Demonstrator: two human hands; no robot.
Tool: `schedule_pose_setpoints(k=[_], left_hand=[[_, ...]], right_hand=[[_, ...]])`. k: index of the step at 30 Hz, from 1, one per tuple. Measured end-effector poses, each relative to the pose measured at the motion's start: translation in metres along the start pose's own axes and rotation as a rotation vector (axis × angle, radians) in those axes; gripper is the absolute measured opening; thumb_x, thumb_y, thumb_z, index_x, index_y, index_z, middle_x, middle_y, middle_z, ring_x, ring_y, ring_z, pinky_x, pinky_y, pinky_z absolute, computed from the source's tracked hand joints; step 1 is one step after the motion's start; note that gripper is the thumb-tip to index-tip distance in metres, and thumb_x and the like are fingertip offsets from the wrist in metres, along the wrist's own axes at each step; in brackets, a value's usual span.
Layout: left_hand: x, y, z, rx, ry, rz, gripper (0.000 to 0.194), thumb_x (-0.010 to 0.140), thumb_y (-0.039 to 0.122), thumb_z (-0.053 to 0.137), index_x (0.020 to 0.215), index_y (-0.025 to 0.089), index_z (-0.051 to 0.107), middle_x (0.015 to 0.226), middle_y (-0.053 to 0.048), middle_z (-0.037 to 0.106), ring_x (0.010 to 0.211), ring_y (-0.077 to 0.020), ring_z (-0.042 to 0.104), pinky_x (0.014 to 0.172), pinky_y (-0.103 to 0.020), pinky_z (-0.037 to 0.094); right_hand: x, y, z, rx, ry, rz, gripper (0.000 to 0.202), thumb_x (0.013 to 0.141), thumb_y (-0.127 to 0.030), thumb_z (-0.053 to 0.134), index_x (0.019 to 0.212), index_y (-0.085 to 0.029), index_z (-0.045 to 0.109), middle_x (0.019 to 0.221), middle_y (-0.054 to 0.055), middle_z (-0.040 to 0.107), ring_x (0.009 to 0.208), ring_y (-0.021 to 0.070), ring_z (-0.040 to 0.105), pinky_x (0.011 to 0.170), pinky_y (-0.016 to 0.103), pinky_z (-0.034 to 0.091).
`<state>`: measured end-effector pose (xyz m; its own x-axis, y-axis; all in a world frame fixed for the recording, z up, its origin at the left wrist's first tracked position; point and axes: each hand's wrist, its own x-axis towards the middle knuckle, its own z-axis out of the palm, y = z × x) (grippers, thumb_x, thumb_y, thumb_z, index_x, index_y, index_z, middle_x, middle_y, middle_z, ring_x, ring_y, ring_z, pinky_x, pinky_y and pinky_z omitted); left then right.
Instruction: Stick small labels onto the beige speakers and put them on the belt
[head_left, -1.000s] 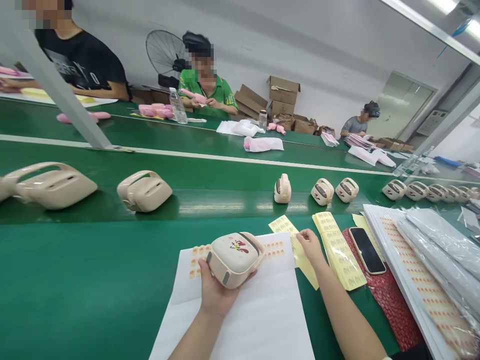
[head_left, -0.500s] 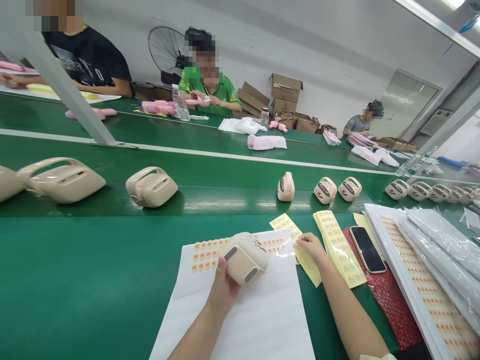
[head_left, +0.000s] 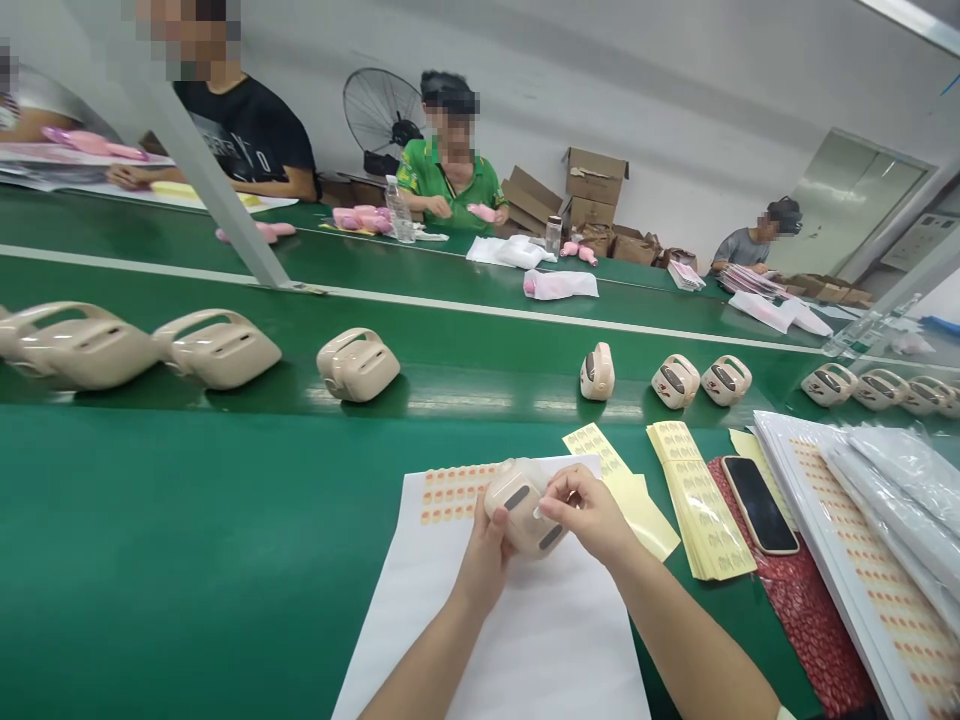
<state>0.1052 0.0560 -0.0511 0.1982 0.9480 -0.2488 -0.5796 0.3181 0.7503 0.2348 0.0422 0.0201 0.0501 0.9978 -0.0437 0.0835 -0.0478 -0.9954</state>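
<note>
A beige rounded device with two dark grey strips is gripped by my left hand above a white sheet. Rows of small orange stickers line the top of that sheet. My right hand pinches a small whitish piece, probably a sticker, against the face of the device between the strips. Just right of the hands lie a yellow label sheet and its pale backing, partly hidden by my right hand.
Beige devices stand in a row on the green belt beyond. On the right are a yellow label stack, a phone, red bubble wrap and plastic-covered sticker sheets. Several people sit across the line.
My right hand has moved left from the yellow label sheet to the device, carrying the small piece. My left hand still holds the device. The camera view has shifted left.
</note>
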Motion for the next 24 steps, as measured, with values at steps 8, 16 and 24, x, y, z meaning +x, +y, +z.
schedule_pose_setpoints(k=[8, 16, 24], left_hand=[[-0.002, 0.002, 0.003, 0.008, 0.012, -0.006, 0.078, 0.054, 0.061, 0.068, 0.121, 0.027, 0.047, 0.107, -0.007, 0.063, 0.093, -0.0283, 0.061, 0.057, -0.029, 0.053], [-0.002, 0.005, 0.004, -0.038, 0.069, -0.032, 0.065, 0.058, 0.060, 0.066, 0.109, 0.021, 0.058, 0.097, -0.008, 0.068, 0.094, -0.0300, 0.061, 0.060, -0.030, 0.053], [0.008, 0.022, -0.011, -0.470, -0.016, -0.013, 0.051, 0.072, 0.052, 0.057, 0.118, 0.031, 0.053, 0.106, -0.004, 0.068, 0.109, -0.0308, 0.054, 0.085, -0.048, 0.047]], right_hand=[[0.002, 0.014, 0.005, -0.245, 0.076, -0.110, 0.009, 0.066, -0.024, 0.060, 0.061, -0.018, 0.056, 0.077, 0.002, 0.047, 0.069, 0.0151, 0.048, 0.062, 0.031, 0.043], [0.001, 0.019, 0.006, -0.324, 0.296, -0.566, 0.006, 0.081, -0.022, 0.045, 0.078, -0.021, 0.051, 0.082, 0.005, 0.052, 0.078, 0.0170, 0.054, 0.072, 0.034, 0.046], [0.061, 0.060, -0.017, -0.555, 0.160, -0.402, 0.044, 0.074, -0.011, 0.047, 0.117, -0.021, 0.044, 0.098, 0.008, 0.062, 0.092, 0.0208, 0.057, 0.084, 0.040, 0.044]])
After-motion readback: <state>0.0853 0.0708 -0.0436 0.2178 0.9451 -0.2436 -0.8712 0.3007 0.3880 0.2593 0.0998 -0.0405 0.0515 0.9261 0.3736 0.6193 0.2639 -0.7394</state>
